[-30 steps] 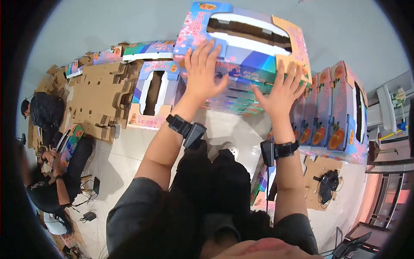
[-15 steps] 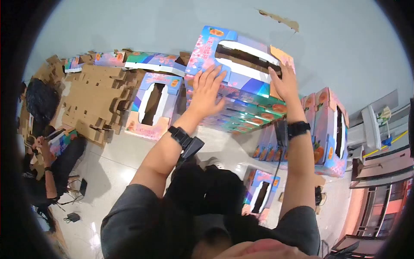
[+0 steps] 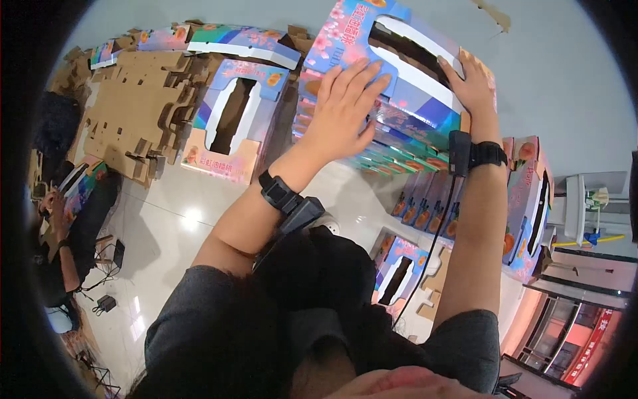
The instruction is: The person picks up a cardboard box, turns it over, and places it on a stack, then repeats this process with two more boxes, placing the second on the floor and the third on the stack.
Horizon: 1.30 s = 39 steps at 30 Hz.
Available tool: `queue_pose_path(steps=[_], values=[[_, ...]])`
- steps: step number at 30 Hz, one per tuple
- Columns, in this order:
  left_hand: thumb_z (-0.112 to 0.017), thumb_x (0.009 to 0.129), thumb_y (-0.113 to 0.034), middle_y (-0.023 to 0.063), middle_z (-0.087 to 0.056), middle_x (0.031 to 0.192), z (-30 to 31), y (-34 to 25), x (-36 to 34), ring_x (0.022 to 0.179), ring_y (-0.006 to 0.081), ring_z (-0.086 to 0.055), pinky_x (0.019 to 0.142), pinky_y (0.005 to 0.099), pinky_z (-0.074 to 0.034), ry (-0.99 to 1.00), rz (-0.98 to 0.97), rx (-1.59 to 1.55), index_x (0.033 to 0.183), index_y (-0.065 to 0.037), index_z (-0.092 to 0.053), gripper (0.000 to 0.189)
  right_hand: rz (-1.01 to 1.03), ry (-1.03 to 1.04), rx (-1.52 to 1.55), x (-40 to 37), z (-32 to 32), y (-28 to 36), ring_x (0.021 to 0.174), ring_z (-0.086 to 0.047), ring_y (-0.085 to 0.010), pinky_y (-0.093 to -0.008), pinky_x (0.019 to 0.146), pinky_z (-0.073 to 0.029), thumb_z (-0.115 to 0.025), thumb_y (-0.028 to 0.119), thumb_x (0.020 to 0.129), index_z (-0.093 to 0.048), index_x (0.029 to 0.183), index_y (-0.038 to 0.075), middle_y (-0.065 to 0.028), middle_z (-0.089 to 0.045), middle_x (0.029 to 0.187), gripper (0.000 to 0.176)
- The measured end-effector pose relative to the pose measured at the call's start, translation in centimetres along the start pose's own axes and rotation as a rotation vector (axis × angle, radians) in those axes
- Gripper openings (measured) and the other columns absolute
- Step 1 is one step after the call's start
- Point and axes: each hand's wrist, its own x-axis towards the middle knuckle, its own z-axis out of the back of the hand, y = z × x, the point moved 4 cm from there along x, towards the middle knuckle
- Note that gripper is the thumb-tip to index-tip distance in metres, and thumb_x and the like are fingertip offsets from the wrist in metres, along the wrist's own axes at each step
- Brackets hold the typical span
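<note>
A blue and pink printed carton [image 3: 412,86] with a long opening in its top sits on a tall stack of similar cartons [image 3: 399,154]. My left hand [image 3: 347,110] lies on the carton's near left edge, its fingers spread over the top panel. On the right end of the carton rests my right hand [image 3: 470,86], fingers apart, close to the end of the opening. Both wrists wear black straps with small devices. Left of the stack stands another carton [image 3: 199,147] of the same print.
Flat brown cardboard [image 3: 126,113] lies at the left, with printed cartons [image 3: 232,40] behind it. A seated co-worker's hands [image 3: 54,206] hold a printed piece at far left. More cartons [image 3: 528,193] stand at right, and one [image 3: 401,269] is low beside my legs.
The view has shifted, so the stack appears higher and further right. My left hand lies a little further over the carton's top; my right hand stays at its right end.
</note>
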Motion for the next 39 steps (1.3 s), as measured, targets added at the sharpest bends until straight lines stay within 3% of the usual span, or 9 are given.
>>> queue_pose_path(steps=[8, 14, 17, 19, 22, 25, 28, 29, 39], values=[[-0.068, 0.064, -0.019, 0.0097, -0.041, 0.141, 1.7, -0.5, 0.0, 0.133, 0.0291, -0.034, 0.108, 0.0506, -0.020, 0.027, 0.009, -0.026, 0.137, -0.013, -0.043, 0.077, -0.007, 0.046, 0.614, 0.0, 4.1, -4.4, 0.122, -0.050, -0.0239, -0.0367, 0.103, -0.035, -0.044, 0.047, 0.095, -0.058, 0.126, 0.008, -0.0130, -0.057, 0.128, 0.052], [-0.069, 0.068, -0.015, 0.0083, -0.046, 0.138, 3.0, -1.2, 0.3, 0.129, 0.0296, -0.041, 0.107, 0.0473, -0.026, 0.080, -0.106, 0.090, 0.134, -0.015, -0.047, 0.069, 0.084, -0.017, 0.951, -14.5, 12.0, -1.6, 0.121, -0.049, -0.0188, -0.0344, 0.103, -0.034, -0.040, 0.035, 0.099, -0.059, 0.123, 0.002, -0.0085, -0.059, 0.124, 0.045], [-0.063, 0.059, -0.009, 0.0234, -0.054, 0.121, 4.8, -1.6, 0.3, 0.120, 0.0436, -0.045, 0.099, 0.0507, -0.035, 0.094, -0.162, -0.041, 0.107, -0.006, -0.058, 0.048, 0.127, 0.054, 0.723, -21.0, 14.6, -2.6, 0.114, -0.051, -0.0172, -0.0317, 0.098, -0.038, -0.036, 0.029, 0.101, -0.057, 0.125, 0.003, -0.0081, -0.059, 0.121, 0.042], [-0.057, 0.065, -0.002, 0.0198, -0.047, 0.088, 8.4, -5.7, 0.0, 0.086, 0.0408, -0.047, 0.077, 0.0480, -0.038, -0.034, -0.157, -0.089, 0.094, -0.001, -0.048, 0.030, 0.278, 0.064, 0.614, -25.0, 17.0, -2.6, 0.107, -0.054, -0.0147, -0.0299, 0.094, -0.040, -0.039, 0.026, 0.101, -0.058, 0.125, 0.004, -0.0071, -0.060, 0.117, 0.038], [-0.064, 0.080, -0.011, 0.0186, -0.055, 0.120, 11.1, -8.3, -3.4, 0.122, 0.0390, -0.043, 0.103, 0.0484, -0.031, -0.109, -0.139, -0.020, 0.122, -0.004, -0.052, 0.045, -0.084, 0.069, 0.553, -31.3, 20.1, -1.8, 0.098, -0.055, -0.0189, -0.0298, 0.086, -0.043, -0.051, 0.028, 0.097, -0.060, 0.110, -0.002, -0.0094, -0.061, 0.102, 0.034], [-0.064, 0.074, -0.003, 0.0160, -0.049, 0.134, 13.0, -10.0, -5.6, 0.126, 0.0367, -0.043, 0.104, 0.0450, -0.032, -0.089, -0.165, -0.105, 0.120, -0.006, -0.053, 0.047, -0.088, 0.066, 0.649, -36.3, 20.5, -4.6, 0.089, -0.052, -0.0111, -0.0251, 0.081, -0.042, -0.050, 0.026, 0.098, -0.062, 0.114, 0.001, -0.0026, -0.061, 0.099, 0.032], [-0.068, 0.074, -0.015, 0.0106, -0.055, 0.129, 14.6, -10.4, -7.7, 0.123, 0.0316, -0.047, 0.104, 0.0446, -0.032, -0.060, -0.177, -0.155, 0.123, -0.011, -0.057, 0.050, -0.072, 0.015, 0.837, -40.2, 19.5, -4.5, 0.091, -0.054, -0.0101, -0.0240, 0.083, -0.042, -0.051, 0.021, 0.097, -0.063, 0.113, 0.001, -0.0026, -0.064, 0.101, 0.029], [-0.067, 0.079, -0.013, 0.0129, -0.060, 0.120, 15.5, -11.2, -8.6, 0.117, 0.0318, -0.052, 0.100, 0.0414, -0.037, -0.091, -0.158, -0.117, 0.112, -0.007, -0.062, 0.035, -0.098, 0.020, 0.867, -41.5, 19.6, -3.7, 0.092, -0.055, -0.0103, -0.0244, 0.084, -0.043, -0.052, 0.021, 0.097, -0.064, 0.112, 0.000, -0.0028, -0.064, 0.101, 0.028], [-0.066, 0.078, -0.002, 0.0127, -0.059, 0.123, 20.8, -11.6, -17.0, 0.117, 0.0269, -0.053, 0.099, 0.0366, -0.040, 0.046, 0.094, -0.175, 0.115, -0.005, -0.060, 0.037, -0.294, 0.157, 1.209, -49.2, 8.9, 1.0, 0.091, -0.058, -0.0101, -0.0255, 0.084, -0.045, -0.058, 0.018, 0.094, -0.061, 0.108, -0.003, -0.0035, -0.065, 0.096, 0.026]])
